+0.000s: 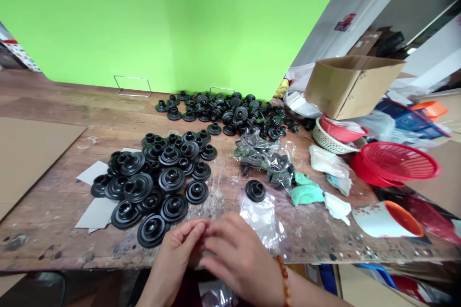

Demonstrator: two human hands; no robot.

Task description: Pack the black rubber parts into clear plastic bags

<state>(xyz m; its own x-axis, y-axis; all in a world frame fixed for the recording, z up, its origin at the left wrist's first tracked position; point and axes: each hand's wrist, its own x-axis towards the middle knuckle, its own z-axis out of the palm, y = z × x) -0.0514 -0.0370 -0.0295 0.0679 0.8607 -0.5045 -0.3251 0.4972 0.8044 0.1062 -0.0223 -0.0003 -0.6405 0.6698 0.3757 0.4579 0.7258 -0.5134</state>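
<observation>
My left hand [176,254] is at the table's front edge, thumb and forefinger pressed together in a pinch. My right hand [241,259] meets it from the right, fingers curled inward and slightly blurred. Whatever lies between the fingertips is too small or hidden to make out. Just beyond my right hand, clear plastic bags [257,213] lie flat on the wood. A single black stepped round plastic part [255,191] sits at their far edge. To the left, many similar black round parts [172,180] are heaped, some over grey cards [95,213].
More black parts [240,114] are piled at the back against a green panel [173,24]. Bagged parts [264,156] lie right of centre. Along the right stand a cardboard box [345,86], a red basket [399,160] and a white-and-orange container [385,219].
</observation>
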